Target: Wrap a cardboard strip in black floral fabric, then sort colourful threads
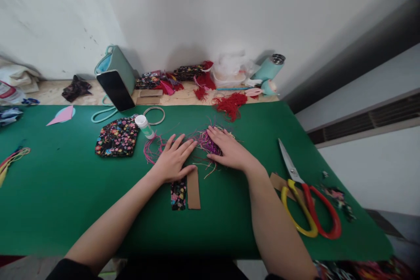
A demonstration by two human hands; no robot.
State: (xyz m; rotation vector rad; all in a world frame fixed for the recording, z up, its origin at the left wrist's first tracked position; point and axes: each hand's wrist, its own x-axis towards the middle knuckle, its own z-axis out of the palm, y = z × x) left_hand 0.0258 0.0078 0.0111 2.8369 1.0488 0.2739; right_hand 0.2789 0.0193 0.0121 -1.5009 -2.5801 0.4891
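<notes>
Threads (203, 143) lie pinned to the desk (65, 192) under both flat, open, empty hands, left (173, 162) and right (229, 151); press evenly.

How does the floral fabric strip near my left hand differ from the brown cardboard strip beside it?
The floral fabric strip is dark with a multicoloured flower print; the brown cardboard strip is plain tan. The cardboard strip looks stiff and straight-edged, while the fabric strip's edges look softer. The cardboard strip shows at greater length; the fabric strip's top is hidden under the left hand. Both lie flat, side by side, on the green mat.
</notes>
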